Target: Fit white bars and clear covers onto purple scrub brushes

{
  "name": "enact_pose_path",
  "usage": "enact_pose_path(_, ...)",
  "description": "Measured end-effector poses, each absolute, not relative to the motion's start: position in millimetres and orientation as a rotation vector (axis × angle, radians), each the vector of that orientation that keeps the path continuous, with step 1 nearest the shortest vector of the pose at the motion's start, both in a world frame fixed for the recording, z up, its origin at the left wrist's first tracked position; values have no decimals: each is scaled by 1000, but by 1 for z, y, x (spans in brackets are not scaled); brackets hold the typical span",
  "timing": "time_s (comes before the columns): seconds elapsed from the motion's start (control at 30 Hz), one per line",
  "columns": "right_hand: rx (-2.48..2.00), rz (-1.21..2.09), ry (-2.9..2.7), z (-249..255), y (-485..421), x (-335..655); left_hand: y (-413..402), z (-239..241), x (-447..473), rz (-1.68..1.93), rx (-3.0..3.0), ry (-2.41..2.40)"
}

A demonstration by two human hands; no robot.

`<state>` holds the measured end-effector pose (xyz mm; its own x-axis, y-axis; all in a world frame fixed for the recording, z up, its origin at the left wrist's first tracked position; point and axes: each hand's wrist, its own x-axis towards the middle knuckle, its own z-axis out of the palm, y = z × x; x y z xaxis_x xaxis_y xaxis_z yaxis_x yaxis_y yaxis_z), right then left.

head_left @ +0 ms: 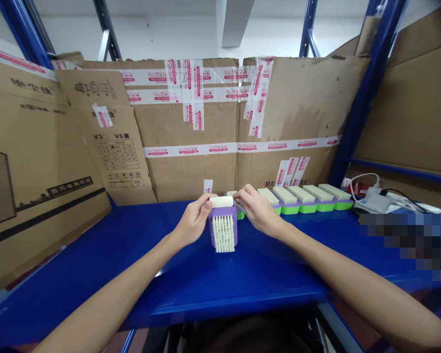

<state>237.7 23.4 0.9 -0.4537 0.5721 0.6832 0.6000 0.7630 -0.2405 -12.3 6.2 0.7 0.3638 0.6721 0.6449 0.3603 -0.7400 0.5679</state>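
A purple brush [223,226] stands on end on the blue shelf [191,274], its white bristles facing me. A pale cream piece lies along its top edge. My left hand [193,219] grips the brush's left side, fingers curled over the top. On the right side, the fingers of my right hand [256,207] press on the same top edge. Behind my right hand a row of several brushes [308,197] with green and purple bases lies bristles up.
Taped cardboard sheets [213,127] wall the back and left of the shelf. Blue rack posts [367,88] rise at the right. White cables and a charger [375,198] lie at the far right, beside a blurred patch.
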Motion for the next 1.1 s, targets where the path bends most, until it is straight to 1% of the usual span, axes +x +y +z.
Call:
enact_pose_path(0.17, -788, -92, -2036, 5, 16, 236, 11, -1, -10, 1327, 2112, 913)
enact_pose_path(0.4, -721, -25, -1864, 9, 10, 233, 21, -7, -7, 1221, 1836, 894)
enact_pose_path(0.53, -711, 124, -1802, 5, 12, 232, 26, -13, -8, 1128, 1736, 875)
enact_pose_path(0.8, -613, 629, -1653, -3, 16, 223, 26, -15, -4, 1054, 1618, 782)
enact_pose_path(0.9, -605, 697, -1641, -4, 16, 221, 19, -8, -2, 1044, 1604, 766)
enact_pose_path(1.1, -644, 734, -1642, -6, 18, 222, 14, -2, -1, 1051, 1589, 799)
